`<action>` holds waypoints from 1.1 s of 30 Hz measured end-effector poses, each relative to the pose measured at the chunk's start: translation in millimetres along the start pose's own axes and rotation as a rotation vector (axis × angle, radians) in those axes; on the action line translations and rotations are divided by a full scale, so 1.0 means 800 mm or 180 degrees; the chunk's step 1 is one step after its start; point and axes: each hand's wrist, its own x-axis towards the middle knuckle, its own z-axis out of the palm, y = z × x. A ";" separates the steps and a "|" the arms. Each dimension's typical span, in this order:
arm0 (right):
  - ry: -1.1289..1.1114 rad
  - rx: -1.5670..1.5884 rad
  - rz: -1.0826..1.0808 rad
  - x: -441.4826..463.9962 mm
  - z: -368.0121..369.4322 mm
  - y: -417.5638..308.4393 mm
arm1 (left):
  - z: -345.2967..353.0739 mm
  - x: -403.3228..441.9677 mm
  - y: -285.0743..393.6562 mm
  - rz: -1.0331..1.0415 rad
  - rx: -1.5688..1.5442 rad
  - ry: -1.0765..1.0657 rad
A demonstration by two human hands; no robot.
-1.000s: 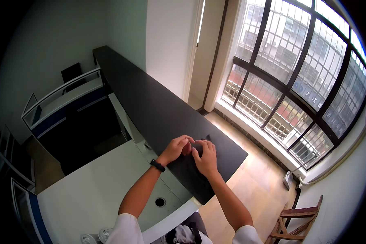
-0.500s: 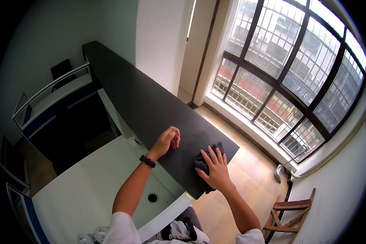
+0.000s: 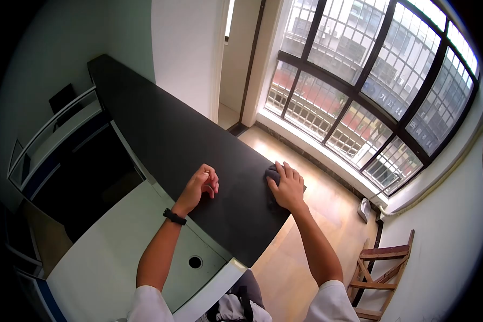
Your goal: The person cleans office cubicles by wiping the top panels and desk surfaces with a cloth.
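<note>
A long dark counter top (image 3: pixel 172 134) runs from the upper left down to its near end at the centre. Over its right edge my right hand (image 3: pixel 287 188) lies on a dark cloth (image 3: pixel 273 173), which shows beside the thumb and under the palm. My left hand (image 3: pixel 201 185) hovers above the counter's left side with curled fingers, a black band (image 3: pixel 174 217) on the wrist. What the left fingers hold, if anything, is too small to make out.
Below the counter on the left is a pale desk (image 3: pixel 129 241) with a round cable hole (image 3: pixel 195 262). A wooden stand (image 3: pixel 381 273) leans by the right wall, near a dustpan (image 3: pixel 364 210). A barred window (image 3: pixel 359 91) fills the upper right.
My hands have parted. The right one, first near the left, has come down on the cloth and moved with it to the counter's right edge. The view has shifted, too.
</note>
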 end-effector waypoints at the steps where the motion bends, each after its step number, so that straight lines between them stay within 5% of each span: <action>1: -0.0015 -0.0029 0.0023 -0.002 0.001 -0.003 | 0.000 -0.003 -0.001 -0.0025 -0.0121 0.0102; 33: -0.0157 -0.0154 -0.1661 -0.113 0.001 -0.132 | -0.003 0.004 -0.024 0.0206 0.0054 -0.0272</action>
